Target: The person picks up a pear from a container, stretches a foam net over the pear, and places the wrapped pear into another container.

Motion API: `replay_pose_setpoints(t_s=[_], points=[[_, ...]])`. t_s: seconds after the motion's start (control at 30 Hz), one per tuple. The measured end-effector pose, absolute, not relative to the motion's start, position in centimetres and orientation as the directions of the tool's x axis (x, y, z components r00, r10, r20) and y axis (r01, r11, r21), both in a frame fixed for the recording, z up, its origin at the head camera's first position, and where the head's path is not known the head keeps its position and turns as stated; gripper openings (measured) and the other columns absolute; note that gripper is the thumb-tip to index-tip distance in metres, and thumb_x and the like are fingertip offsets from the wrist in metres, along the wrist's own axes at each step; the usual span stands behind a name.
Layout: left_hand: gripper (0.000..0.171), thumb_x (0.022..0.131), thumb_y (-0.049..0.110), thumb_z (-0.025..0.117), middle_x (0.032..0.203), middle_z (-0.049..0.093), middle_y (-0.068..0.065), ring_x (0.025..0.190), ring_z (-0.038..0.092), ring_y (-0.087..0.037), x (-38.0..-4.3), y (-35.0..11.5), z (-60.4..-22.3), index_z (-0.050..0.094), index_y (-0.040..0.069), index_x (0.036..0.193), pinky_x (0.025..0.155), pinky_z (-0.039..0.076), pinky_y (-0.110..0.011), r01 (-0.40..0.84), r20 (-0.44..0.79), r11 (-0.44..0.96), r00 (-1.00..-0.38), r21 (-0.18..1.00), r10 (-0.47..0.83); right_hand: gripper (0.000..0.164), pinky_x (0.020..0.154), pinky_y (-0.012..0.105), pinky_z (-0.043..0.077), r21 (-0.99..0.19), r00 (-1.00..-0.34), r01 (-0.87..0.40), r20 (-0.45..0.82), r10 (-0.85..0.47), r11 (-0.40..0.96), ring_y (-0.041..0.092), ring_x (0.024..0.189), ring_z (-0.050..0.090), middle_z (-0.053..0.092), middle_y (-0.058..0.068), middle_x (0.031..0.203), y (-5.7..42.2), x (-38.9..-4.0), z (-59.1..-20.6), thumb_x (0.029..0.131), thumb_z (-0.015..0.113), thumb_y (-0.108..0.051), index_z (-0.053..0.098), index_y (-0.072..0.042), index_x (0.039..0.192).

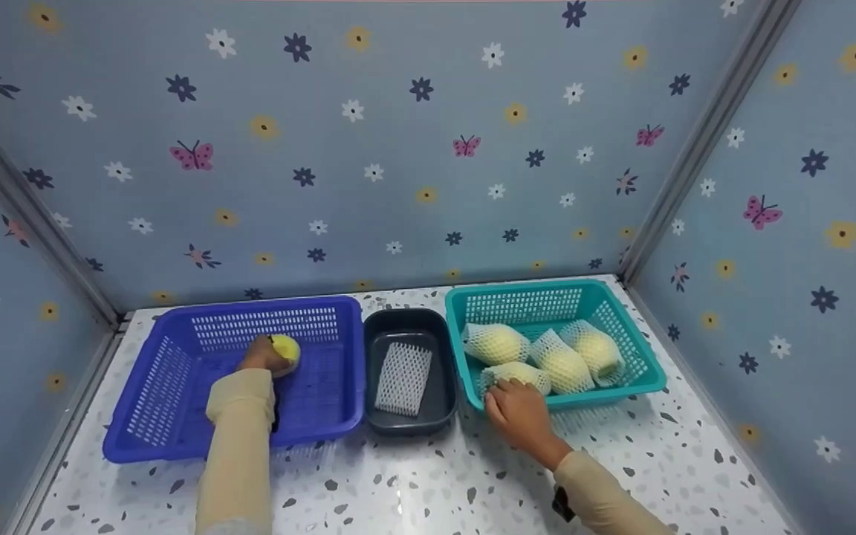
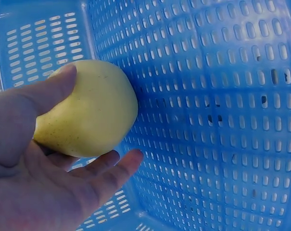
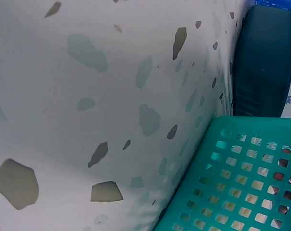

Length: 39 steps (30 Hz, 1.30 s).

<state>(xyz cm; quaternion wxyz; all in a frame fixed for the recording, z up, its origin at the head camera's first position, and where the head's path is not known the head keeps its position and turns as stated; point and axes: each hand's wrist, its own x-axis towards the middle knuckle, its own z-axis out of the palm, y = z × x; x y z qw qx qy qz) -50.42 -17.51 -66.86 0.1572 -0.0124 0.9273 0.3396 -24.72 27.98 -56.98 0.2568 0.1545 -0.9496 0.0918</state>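
Note:
A pale yellow pear (image 2: 97,108) is in my left hand (image 1: 263,355), inside the purple-blue basket (image 1: 324,440). Its thumb presses the top side and the other fingers lie beneath the fruit. Over the front wall of the teal basket (image 1: 640,391) reaches my right hand (image 1: 519,410), its fingers curled on the near end of a pear in a white foam net (image 1: 521,375). Several more netted pears (image 1: 565,364) lie around it. The right wrist view shows mostly the basket's outer wall (image 3: 222,163); the right fingertips are largely hidden.
Between the two baskets stands a dark grey tray (image 1: 439,416) with an unfilled, flat foam net (image 1: 403,379) in it. All three containers stand on a white speckled table (image 1: 398,483). Flower-patterned panels (image 1: 398,148) enclose the back and both sides.

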Motion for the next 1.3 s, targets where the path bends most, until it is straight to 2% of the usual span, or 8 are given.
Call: replay_pose_setpoints(t_s=[0.23, 0.33, 0.47, 0.63, 0.8, 0.9, 0.97, 1.3], points=[[0.076, 0.073, 0.019, 0.072, 0.117, 0.04, -0.034, 0.106, 0.041, -0.044, -46.5, -15.3, -60.5, 0.029, -0.017, 0.124, 0.087, 0.036, -0.05, -0.162, -0.334, 0.807, -0.941, 0.569, 0.046, 0.021, 0.053, 0.032, 0.035, -0.098, -0.825, -0.339, 0.509, -0.245, 0.936, 0.015, 0.06, 0.047, 0.053, -0.003, 0.07, 28.0, -24.7, -56.9, 0.087, 0.049, -0.022, 0.06, -0.016, 0.07], [0.075, 0.069, 0.023, 0.075, 0.111, 0.045, -0.032, 0.101, 0.046, -0.041, -46.5, -15.3, -60.4, 0.036, -0.016, 0.119, 0.083, 0.039, -0.047, -0.131, -0.278, 0.81, -0.96, 0.572, 0.042, 0.019, 0.053, 0.032, 0.035, -0.1, -0.829, -0.336, 0.504, -0.243, 0.937, 0.016, 0.062, 0.048, 0.054, -0.003, 0.07, 27.9, -24.7, -56.9, 0.086, 0.05, -0.021, 0.06, -0.016, 0.071], [0.078, 0.06, 0.032, 0.08, 0.101, 0.051, -0.029, 0.089, 0.051, -0.038, -49.9, -17.0, -64.8, 0.043, -0.014, 0.112, 0.073, 0.043, -0.045, -0.037, -0.144, 0.82, -0.988, 0.572, 0.056, 0.018, 0.054, 0.032, 0.036, -0.1, -0.829, -0.335, 0.504, -0.243, 0.937, 0.016, 0.063, 0.049, 0.054, -0.002, 0.07, 27.8, -24.6, -56.9, 0.085, 0.051, -0.02, 0.06, -0.015, 0.071], [0.073, 0.063, 0.031, 0.078, 0.101, 0.052, -0.025, 0.088, 0.051, -0.034, -51.2, -17.8, -65.1, 0.044, -0.011, 0.112, 0.074, 0.042, -0.044, 0.034, -0.085, 0.787, -0.99, 0.616, 0.109, 0.018, 0.053, 0.033, 0.036, -0.103, -0.824, -0.339, 0.512, -0.242, 0.935, 0.017, 0.062, 0.048, 0.053, -0.001, 0.069, 27.8, -24.5, -56.6, 0.085, 0.052, -0.019, 0.059, -0.014, 0.069], [0.075, 0.062, 0.03, 0.078, 0.101, 0.052, -0.027, 0.088, 0.051, -0.035, -46.2, -15.9, -57.7, 0.043, -0.013, 0.111, 0.074, 0.042, -0.044, 0.038, -0.057, 0.745, -0.993, 0.666, 0.101, 0.019, 0.053, 0.033, 0.036, -0.098, -0.822, -0.336, 0.516, -0.242, 0.937, 0.017, 0.061, 0.048, 0.052, -0.001, 0.068, 27.8, -24.6, -56.7, 0.085, 0.052, -0.019, 0.058, -0.014, 0.068], [0.072, 0.071, 0.018, 0.072, 0.116, 0.043, -0.032, 0.106, 0.042, -0.043, -41.7, -14.0, -51.4, 0.034, -0.015, 0.122, 0.088, 0.034, -0.05, -0.047, -0.15, 0.713, -0.985, 0.699, 0.082, 0.02, 0.053, 0.034, 0.035, -0.09, -0.812, -0.343, 0.528, -0.248, 0.935, 0.018, 0.061, 0.048, 0.052, -0.001, 0.067, 27.9, -24.8, -56.7, 0.084, 0.052, -0.019, 0.056, -0.015, 0.066], [0.067, 0.074, 0.011, 0.069, 0.12, 0.039, -0.033, 0.109, 0.039, -0.045, -39.7, -13.3, -49.1, 0.032, -0.016, 0.123, 0.091, 0.032, -0.051, -0.046, -0.141, 0.69, -0.987, 0.722, 0.081, 0.02, 0.052, 0.034, 0.035, -0.099, -0.812, -0.349, 0.529, -0.248, 0.932, 0.018, 0.061, 0.048, 0.053, -0.001, 0.067, 27.9, -24.8, -56.7, 0.084, 0.052, -0.018, 0.056, -0.015, 0.065], [0.062, 0.075, 0.006, 0.066, 0.122, 0.038, -0.031, 0.111, 0.038, -0.043, -36.0, -13.3, -48.1, 0.033, -0.013, 0.124, 0.091, 0.032, -0.051, 0.034, -0.012, 0.616, -0.997, 0.787, 0.072, 0.02, 0.054, 0.035, 0.036, -0.118, -0.839, -0.326, 0.493, -0.229, 0.938, 0.018, 0.063, 0.049, 0.055, 0.0, 0.07, 27.7, -24.6, -56.8, 0.086, 0.05, -0.019, 0.059, -0.013, 0.068]])
